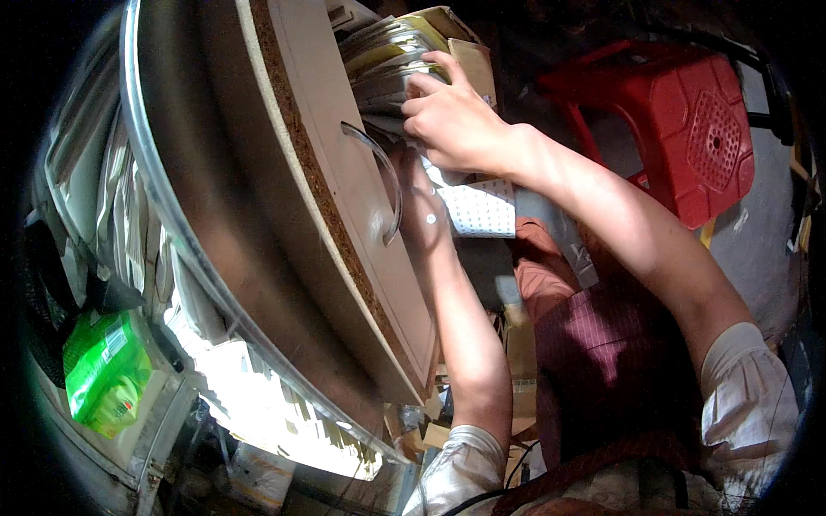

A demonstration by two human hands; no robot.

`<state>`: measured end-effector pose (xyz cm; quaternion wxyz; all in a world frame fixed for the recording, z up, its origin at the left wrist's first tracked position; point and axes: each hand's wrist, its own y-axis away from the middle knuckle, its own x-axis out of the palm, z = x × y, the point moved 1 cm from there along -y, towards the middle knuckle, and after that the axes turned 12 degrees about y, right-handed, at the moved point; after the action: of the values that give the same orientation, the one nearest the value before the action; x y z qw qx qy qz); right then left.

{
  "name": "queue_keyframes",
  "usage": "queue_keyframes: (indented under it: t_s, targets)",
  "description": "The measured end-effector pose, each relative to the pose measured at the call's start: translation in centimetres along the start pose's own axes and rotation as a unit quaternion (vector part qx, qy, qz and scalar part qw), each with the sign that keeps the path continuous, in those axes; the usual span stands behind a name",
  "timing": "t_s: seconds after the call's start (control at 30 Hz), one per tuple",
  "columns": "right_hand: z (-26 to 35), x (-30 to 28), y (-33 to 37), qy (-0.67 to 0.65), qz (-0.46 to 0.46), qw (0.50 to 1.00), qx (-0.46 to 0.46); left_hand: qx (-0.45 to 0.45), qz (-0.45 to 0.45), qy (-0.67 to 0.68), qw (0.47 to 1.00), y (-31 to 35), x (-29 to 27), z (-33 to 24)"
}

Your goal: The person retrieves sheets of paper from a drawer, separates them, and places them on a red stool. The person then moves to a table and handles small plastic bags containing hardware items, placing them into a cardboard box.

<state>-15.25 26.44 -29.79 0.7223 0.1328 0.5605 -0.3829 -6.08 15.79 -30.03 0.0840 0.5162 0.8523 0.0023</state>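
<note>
My right hand [454, 122] is over a stack of papers [383, 64] standing on edge in a brown cardboard box [473, 70]. Its fingers are bent and apart, and they reach the edges of the papers. Below it, my left hand [420, 193] is in shadow beside the pale drawer front [344, 185] with a curved metal handle [391, 185]. The left fingers are hidden under the right hand and among the papers, so what they hold does not show. Close to both hands is a white sheet with rows of dots [483, 209].
A red plastic stool [688, 129] lies tipped over at the right. The curved edge of a glass tabletop [185, 232] runs along the left. Bundled papers [275, 421] and a green plastic packet [107, 374] are beyond it. Cardboard pieces [520, 344] are near my lap.
</note>
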Motion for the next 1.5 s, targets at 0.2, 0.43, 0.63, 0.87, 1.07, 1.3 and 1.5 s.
queue_keyframes:
  t_s: [0.2, 0.43, 0.63, 0.87, 1.07, 1.3, 1.5]
  targets:
    - [-0.4, 0.0, -0.2, -0.024, 0.043, 0.998, 0.034, -0.038, -0.057, 0.035, 0.997, 0.7, -0.7, 3.3]
    - [0.1, 0.2, -0.1, 0.022, 0.039, 0.997, 0.055, -0.046, -0.044, 0.187, 0.980, 0.9, -1.1, 4.2]
    - [0.4, 0.0, 0.2, 0.010, 0.013, 1.000, 0.026, -0.095, -0.122, 0.113, 0.982, 1.3, -1.1, 3.8]
    - [0.9, 0.5, 0.4, 0.033, 0.009, 0.999, 0.005, -0.052, -0.110, 0.235, 0.964, 1.6, 0.0, 3.3]
    - [1.3, 0.5, 0.0, 0.061, 0.007, 0.998, 0.017, -0.038, -0.099, 0.277, 0.955, 1.3, -0.9, 3.9]
    - [0.1, -0.1, 1.1, 0.043, 0.037, 0.998, 0.017, -0.116, -0.110, 0.238, 0.958, 2.0, 0.2, 2.2]
    - [0.9, 0.1, 0.4, 0.051, 0.028, 0.998, 0.015, -0.079, -0.080, 0.246, 0.963, 1.7, -0.3, 2.0]
